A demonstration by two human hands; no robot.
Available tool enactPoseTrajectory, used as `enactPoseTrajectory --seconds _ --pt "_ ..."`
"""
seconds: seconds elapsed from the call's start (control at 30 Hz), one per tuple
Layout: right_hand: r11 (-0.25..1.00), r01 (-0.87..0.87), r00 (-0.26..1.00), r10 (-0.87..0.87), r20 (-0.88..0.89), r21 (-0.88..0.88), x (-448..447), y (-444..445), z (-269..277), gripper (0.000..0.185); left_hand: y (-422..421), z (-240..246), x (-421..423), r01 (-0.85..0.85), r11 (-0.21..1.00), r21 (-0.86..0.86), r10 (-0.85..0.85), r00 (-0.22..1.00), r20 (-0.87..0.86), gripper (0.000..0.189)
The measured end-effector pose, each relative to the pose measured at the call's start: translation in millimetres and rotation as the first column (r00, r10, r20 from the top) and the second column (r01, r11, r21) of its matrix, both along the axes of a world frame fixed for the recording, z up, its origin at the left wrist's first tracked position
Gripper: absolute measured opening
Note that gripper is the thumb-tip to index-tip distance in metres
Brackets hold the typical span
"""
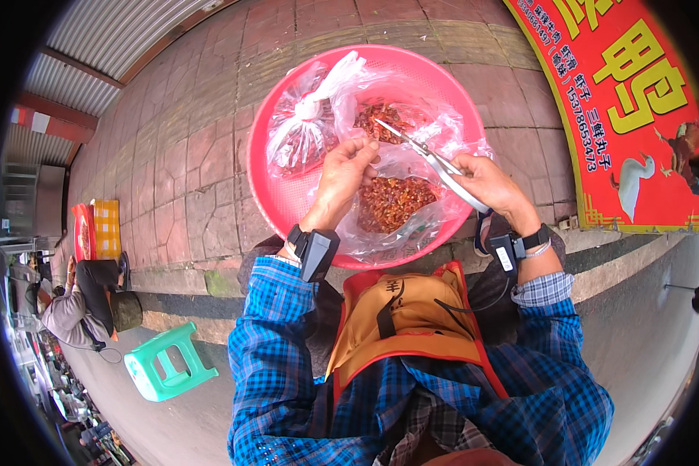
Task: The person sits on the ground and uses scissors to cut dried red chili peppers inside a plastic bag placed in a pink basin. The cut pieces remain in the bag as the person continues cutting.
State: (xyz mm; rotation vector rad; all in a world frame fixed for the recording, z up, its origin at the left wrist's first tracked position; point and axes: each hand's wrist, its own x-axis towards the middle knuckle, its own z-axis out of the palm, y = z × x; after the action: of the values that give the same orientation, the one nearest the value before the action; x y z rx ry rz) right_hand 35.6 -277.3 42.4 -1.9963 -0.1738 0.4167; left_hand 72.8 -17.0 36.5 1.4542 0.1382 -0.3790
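Observation:
A round pink plastic basket (274,201) stands before me. In it, a knotted clear plastic bag (303,131) lies at the far left. Two heaps of dried red chili pieces, a farther one (381,119) and a nearer one (397,201), rest on open clear plastic bags. My right hand (486,183) holds light-handled scissors (442,169), their blades pointing up and left over the far heap. My left hand (349,169) is over the basket between the heaps, thumb and fingertips pinched together on something too small to make out.
A green plastic stool (172,361) stands on the road at the left. Beyond it, a person (73,309) sits near a red basket (83,233) and a yellow checked container (106,229). A red sign (611,175) with writing stands at the right. A stone kerb runs below the basket.

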Motion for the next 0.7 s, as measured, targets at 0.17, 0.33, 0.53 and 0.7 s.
enactPoseTrajectory --seconds 0.17,0.33,0.53,0.7 --pt "0.998 0.027 1.000 -0.026 -0.016 0.048 -15.8 1.8 -4.6 0.016 0.1 3.9 -8.8 0.018 0.999 -0.042 -0.017 1.000 0.006 0.019" --pt "1.000 0.012 1.000 -0.012 0.014 0.019 -28.6 3.5 -6.6 0.017 -1.2 7.8 -20.6 0.008 0.999 -0.049 -0.007 0.999 0.037 0.019" --pt "0.998 0.046 0.998 -0.048 0.046 0.052 -41.9 12.6 -11.0 0.019 1.8 5.7 -28.5 0.044 0.999 -0.025 -0.042 0.996 0.079 0.017" --pt "0.998 0.037 0.999 -0.038 0.031 0.043 -56.3 21.3 -11.8 0.019 7.3 1.8 -36.5 -0.012 0.998 -0.069 0.015 0.999 0.046 0.013"
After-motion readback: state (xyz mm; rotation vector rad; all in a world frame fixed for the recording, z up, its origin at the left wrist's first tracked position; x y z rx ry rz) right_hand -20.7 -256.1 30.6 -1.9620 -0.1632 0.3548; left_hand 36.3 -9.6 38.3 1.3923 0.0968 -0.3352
